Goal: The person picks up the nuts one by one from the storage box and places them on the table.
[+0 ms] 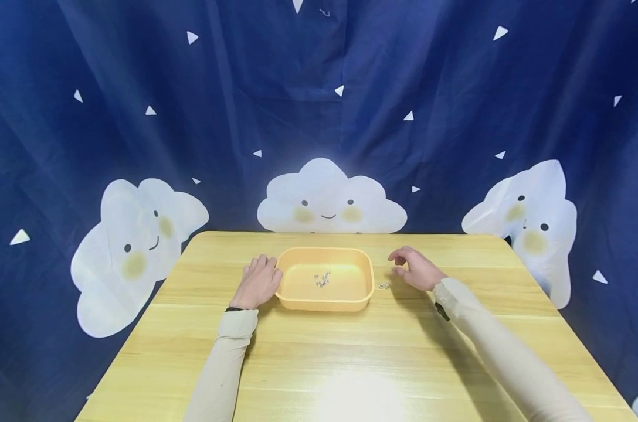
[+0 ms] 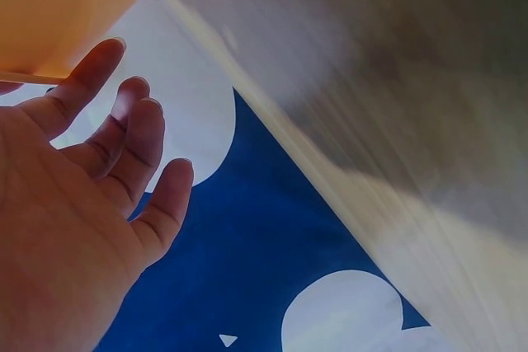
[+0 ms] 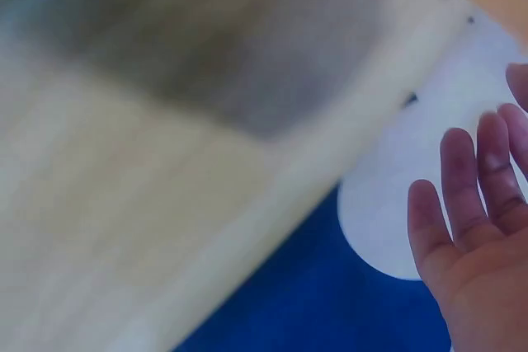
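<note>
A pale orange plastic basin [image 1: 324,305] stands on the table, with several small clear, shiny beads [image 1: 323,280] scattered on its floor. My left hand [image 1: 257,282] holds the basin's left rim. In the left wrist view, the index finger [image 2: 92,74] lies along the outer wall, the other fingers stay off it, and the thumb is mostly hidden. Two more clear beads [image 1: 384,286] lie side by side on the table, just right of the basin. Above and to the right of them hovers my right hand [image 1: 416,269], fingers loosely bent and nothing in them.
The light wooden table [image 1: 298,363] has rounded far corners. Right behind its far edge hangs a dark blue curtain [image 1: 319,117] with white clouds and small triangles. A dark band [image 1: 442,312] circles the right wrist.
</note>
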The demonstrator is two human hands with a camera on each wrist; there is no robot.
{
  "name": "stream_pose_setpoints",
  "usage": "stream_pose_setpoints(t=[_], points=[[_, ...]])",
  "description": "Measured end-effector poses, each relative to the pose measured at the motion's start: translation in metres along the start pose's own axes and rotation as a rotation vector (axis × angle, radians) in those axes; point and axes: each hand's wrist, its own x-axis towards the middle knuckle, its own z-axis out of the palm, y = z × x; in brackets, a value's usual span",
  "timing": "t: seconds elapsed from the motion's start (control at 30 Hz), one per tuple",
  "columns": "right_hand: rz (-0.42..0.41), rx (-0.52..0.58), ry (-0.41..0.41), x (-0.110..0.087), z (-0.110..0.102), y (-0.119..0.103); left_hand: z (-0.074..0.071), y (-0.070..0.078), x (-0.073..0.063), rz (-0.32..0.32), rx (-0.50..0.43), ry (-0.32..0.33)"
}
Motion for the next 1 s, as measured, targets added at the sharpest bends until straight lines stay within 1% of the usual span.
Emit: stream_pose_setpoints(t=[0.07, 0.13, 0.2, 0.27, 0.43, 0.5, 0.63, 0.73, 0.93, 1.0], points=[[-0.007, -0.012, 0.030, 0.005, -0.009, -0.004, 0.000, 0.001, 0.002, 0.003, 0.002, 0.000], [-0.010, -0.021, 0.060, 0.011, -0.016, -0.009, 0.000, 0.001, 0.003, 0.011, -0.005, 0.015], [-0.020, -0.030, 0.082, 0.017, -0.020, -0.013, 0.000, 0.001, 0.002, 0.021, -0.011, 0.032], [-0.024, -0.033, 0.084, 0.019, -0.019, -0.019, 0.002, 0.000, -0.002, 0.023, -0.002, 0.031], [-0.044, -0.052, 0.041, 0.025, -0.008, -0.038, 0.008, -0.004, -0.013, 0.005, 0.027, 0.003], [-0.064, -0.074, 0.028, 0.030, -0.005, -0.046, 0.009, -0.004, -0.014, 0.001, 0.019, 0.012], [-0.100, -0.120, -0.001, 0.043, -0.002, -0.064, 0.009, -0.004, -0.012, 0.000, 0.004, 0.022], [-0.124, -0.166, -0.041, 0.053, 0.001, -0.075, 0.008, -0.004, -0.010, 0.002, 0.008, 0.023], [-0.192, -0.268, -0.116, 0.073, 0.011, -0.092, 0.004, -0.004, -0.006, 0.004, 0.009, 0.027], [-0.194, -0.282, -0.140, 0.079, 0.013, -0.098, 0.003, -0.002, -0.004, 0.007, 0.002, 0.029]])
